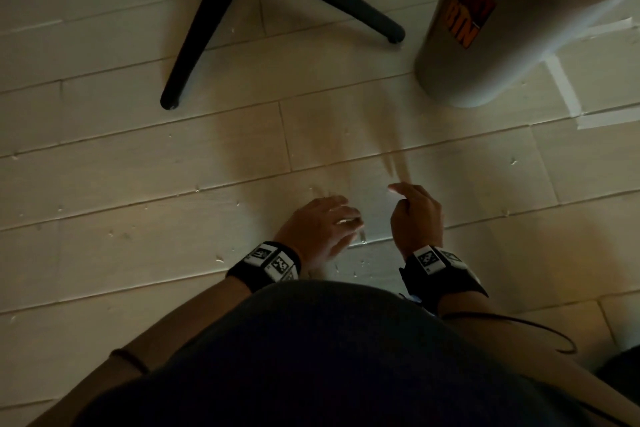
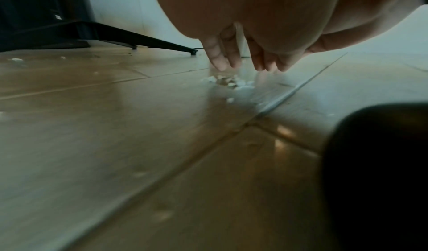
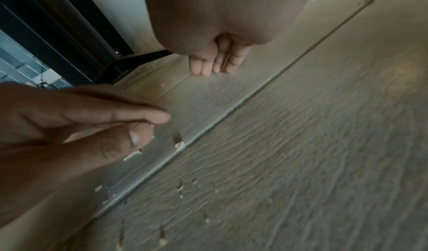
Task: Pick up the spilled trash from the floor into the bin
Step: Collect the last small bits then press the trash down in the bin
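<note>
Small white crumbs of trash lie scattered over the pale plank floor (image 1: 138,166). A little heap of crumbs (image 2: 231,83) sits right under my left hand (image 1: 349,222), whose straight fingers (image 2: 217,61) point down at it, tips at the floor. In the right wrist view the left hand (image 3: 148,125) has thumb and forefinger close together beside loose crumbs (image 3: 179,145). My right hand (image 1: 401,198) hovers just to the right, fingers (image 3: 213,66) loosely curled, nothing visible in them. The grey bin (image 1: 491,45) with an orange BIN label stands at the far right.
Black chair legs (image 1: 207,28) spread over the floor at the far left, low over the floor behind my fingers in the left wrist view (image 2: 139,37). White tape (image 1: 564,87) marks the floor by the bin. My dark-clothed knee (image 2: 382,172) is close behind the hands.
</note>
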Demonstrator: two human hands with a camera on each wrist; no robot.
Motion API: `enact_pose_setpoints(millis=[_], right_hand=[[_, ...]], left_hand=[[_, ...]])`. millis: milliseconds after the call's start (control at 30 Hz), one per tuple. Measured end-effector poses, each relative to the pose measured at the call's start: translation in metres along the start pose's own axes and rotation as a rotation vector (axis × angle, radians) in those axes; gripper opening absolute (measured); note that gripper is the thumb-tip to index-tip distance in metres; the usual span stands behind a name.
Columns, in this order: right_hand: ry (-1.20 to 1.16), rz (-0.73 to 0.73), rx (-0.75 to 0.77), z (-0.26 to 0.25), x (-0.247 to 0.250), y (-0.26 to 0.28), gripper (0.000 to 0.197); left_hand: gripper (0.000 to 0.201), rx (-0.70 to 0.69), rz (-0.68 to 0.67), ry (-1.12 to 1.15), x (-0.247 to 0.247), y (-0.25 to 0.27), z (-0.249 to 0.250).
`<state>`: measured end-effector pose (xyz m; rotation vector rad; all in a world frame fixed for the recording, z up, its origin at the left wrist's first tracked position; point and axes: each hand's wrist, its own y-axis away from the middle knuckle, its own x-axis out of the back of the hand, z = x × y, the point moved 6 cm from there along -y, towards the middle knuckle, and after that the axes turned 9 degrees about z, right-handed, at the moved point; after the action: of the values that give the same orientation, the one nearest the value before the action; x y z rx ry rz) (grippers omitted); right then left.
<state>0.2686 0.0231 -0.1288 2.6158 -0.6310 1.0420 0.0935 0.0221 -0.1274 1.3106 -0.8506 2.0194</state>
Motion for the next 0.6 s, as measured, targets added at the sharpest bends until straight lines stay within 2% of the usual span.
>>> enact_pose_setpoints(millis=[133, 233, 333, 467, 600], right_hand=[[0.007, 0.000, 0.009, -0.001, 0.000, -0.001, 0.043], [0.004, 0.006, 0.017, -0.001, 0.001, -0.002, 0.042], [0.006, 0.005, 0.021, -0.001, 0.001, 0.000, 0.042], [0.000, 0.009, 0.031, -0.002, 0.001, 0.003, 0.040], [0.016, 0.013, 0.048, -0.002, 0.000, 0.004, 0.038]], left_hand=[[0.024, -0.167, -0.038, -0.015, -0.007, -0.009, 0.037], [0.026, -0.174, -0.084, -0.028, -0.008, 0.000, 0.027], [0.024, -0.127, -0.081, -0.047, 0.001, 0.010, 0.003], [0.023, -0.014, -0.013, -0.002, 0.014, 0.010, -0.023], [0.033, 0.140, -0.027, 0.045, 0.015, -0.004, -0.032]])
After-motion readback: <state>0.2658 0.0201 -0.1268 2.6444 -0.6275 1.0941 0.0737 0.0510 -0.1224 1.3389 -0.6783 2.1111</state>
